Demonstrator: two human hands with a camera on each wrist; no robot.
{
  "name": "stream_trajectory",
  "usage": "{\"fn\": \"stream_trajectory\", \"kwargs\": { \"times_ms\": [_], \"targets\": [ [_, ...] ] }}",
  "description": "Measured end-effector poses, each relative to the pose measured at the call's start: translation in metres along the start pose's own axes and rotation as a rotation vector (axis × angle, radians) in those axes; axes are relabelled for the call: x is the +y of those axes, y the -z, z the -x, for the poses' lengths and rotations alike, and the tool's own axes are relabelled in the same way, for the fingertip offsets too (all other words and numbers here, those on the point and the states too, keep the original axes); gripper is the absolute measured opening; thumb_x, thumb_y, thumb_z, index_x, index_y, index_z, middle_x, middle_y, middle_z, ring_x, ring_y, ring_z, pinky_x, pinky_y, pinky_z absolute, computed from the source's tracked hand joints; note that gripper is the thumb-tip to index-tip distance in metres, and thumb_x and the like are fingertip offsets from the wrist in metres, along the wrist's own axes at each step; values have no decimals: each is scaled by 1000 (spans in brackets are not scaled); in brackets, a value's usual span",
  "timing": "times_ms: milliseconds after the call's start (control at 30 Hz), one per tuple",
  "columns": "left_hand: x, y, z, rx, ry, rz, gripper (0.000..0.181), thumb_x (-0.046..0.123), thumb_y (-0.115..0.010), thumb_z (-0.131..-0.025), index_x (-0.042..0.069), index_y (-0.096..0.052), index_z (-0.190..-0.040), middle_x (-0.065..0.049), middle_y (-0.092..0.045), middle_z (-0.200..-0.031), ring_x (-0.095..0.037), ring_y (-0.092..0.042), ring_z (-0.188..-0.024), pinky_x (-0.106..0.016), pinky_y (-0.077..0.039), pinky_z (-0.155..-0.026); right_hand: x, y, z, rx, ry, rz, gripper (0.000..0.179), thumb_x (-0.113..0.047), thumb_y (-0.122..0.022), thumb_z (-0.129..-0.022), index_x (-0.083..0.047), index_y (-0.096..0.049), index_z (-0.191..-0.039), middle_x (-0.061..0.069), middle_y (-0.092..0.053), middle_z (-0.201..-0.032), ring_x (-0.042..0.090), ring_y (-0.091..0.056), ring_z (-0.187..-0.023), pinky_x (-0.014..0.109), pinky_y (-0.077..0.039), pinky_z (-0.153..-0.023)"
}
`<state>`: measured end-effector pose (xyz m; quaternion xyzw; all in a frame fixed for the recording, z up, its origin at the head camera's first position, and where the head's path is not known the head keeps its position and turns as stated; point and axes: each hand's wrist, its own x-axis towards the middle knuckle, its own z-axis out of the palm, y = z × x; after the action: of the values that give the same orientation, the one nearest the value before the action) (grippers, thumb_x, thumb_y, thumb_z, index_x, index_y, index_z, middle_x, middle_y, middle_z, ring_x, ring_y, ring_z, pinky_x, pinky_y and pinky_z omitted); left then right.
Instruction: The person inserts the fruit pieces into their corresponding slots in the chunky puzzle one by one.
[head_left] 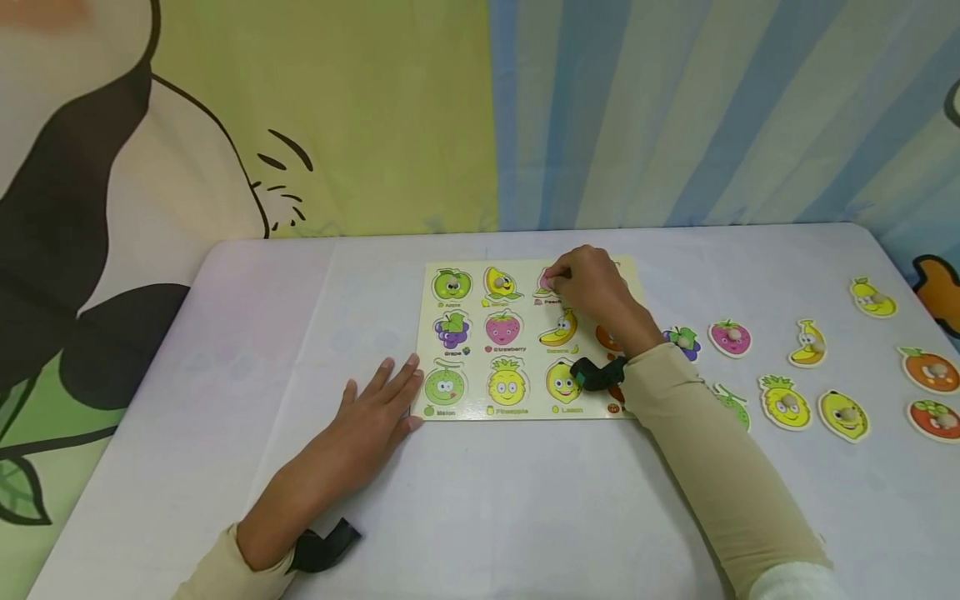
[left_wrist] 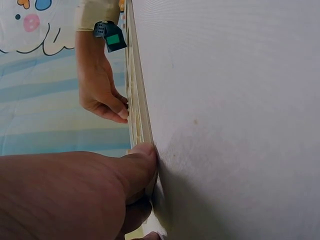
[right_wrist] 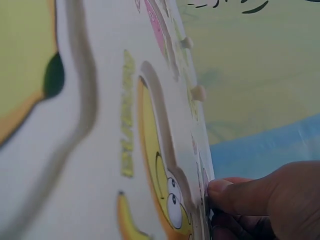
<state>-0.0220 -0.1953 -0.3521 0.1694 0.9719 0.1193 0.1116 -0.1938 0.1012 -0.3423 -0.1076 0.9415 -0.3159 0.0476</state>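
A cream fruit puzzle board (head_left: 530,321) lies on the white table, with printed fruit recesses in rows. My right hand (head_left: 596,287) is over its top row and pinches the pink peach piece (head_left: 545,283) at the peach place. The fingers hide most of that piece; whether it sits fully in its recess I cannot tell. Beside it, the apple piece (head_left: 452,285) and the mango piece (head_left: 499,283) sit in their recesses, their knobs (right_wrist: 198,93) standing up in the right wrist view. My left hand (head_left: 371,421), fingers stretched out, touches the board's left edge; its thumb (left_wrist: 142,162) rests against that edge.
Right of the board lie loose knobbed pieces: grape (head_left: 681,340), strawberry (head_left: 730,338), banana (head_left: 807,344), pear (head_left: 872,297), melon (head_left: 733,406), pineapple (head_left: 785,402), lemon (head_left: 843,416), orange (head_left: 930,370) and tomato (head_left: 936,420). A printed curtain (head_left: 337,125) hangs behind the table.
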Motion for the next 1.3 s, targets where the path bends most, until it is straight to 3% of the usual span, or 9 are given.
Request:
{"fn": "stream_trajectory", "kwargs": {
  "times_ms": [400, 833, 1067, 1300],
  "targets": [
    [1, 1, 0, -1, -2, 2, 62, 23, -64, -96, 3, -37, -149, -10, -25, -158, -38, -13, -145, -73, -15, -104, -2, -6, 1, 54, -41, -23, 15, -10, -66, -94, -1, -76, -101, 13, -71, -104, 25, -58, -86, 35, -42, -67],
    [0, 0, 1, 1, -7, 0, 61, 22, -63, -96, 2, -37, -149, -11, -26, -158, -38, -14, -145, -73, -16, -103, -1, 0, 5, -5, -19, -29, 16, -11, -64, -95, -3, -73, -105, 11, -67, -102, 26, -56, -90, 39, -45, -78],
    [0, 0, 1, -2, -3, 9, 61, 22, -62, -97, 3, -37, -149, -11, -25, -158, -39, -14, -145, -73, -15, -103, 4, 7, 7, 47, -18, -68, 25, -9, -64, -94, 1, -68, -117, 16, -64, -104, 28, -56, -93, 41, -47, -82],
    [0, -1, 0, 1, -2, 15, 62, 23, -63, -96, 3, -37, -149, -10, -24, -158, -38, -13, -145, -73, -15, -103, 12, 17, 10, 116, -2, -51, 24, -5, -60, -95, 2, -68, -116, 17, -64, -105, 30, -57, -96, 43, -48, -84]
  ]
}}
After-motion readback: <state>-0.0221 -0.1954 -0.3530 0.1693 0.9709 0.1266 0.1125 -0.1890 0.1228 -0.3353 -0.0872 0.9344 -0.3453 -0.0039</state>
